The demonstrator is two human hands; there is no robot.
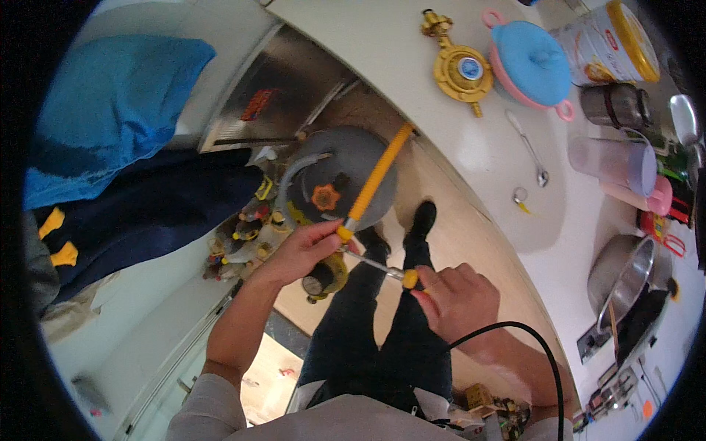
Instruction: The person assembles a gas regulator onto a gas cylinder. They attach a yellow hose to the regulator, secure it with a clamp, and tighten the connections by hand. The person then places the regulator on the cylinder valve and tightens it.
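Observation:
My left hand (303, 251) pinches the lower end of a yellow-orange hose (376, 174), where a silvery band and a yellow piece show. In my right hand (465, 298) is a screwdriver (376, 263) with a yellow handle. Its metal shaft points at the hose end by my left fingers; whether the tip touches a clamp there cannot be made out. The hose runs up to the counter edge. Beneath it on the floor stands a grey gas cylinder (371, 158) with an orange valve knob (325, 197). A gold gas regulator (463, 71) lies on the counter, apart from both hands.
On the white counter (493, 169) are a pink pot with a blue lid (535, 65), a large can (610, 45), a spoon (528, 147), a plastic jug (607, 163) and a metal bowl (625, 290). Several bottles (246, 235) stand beside the cylinder. Cloths (125, 110) hang left.

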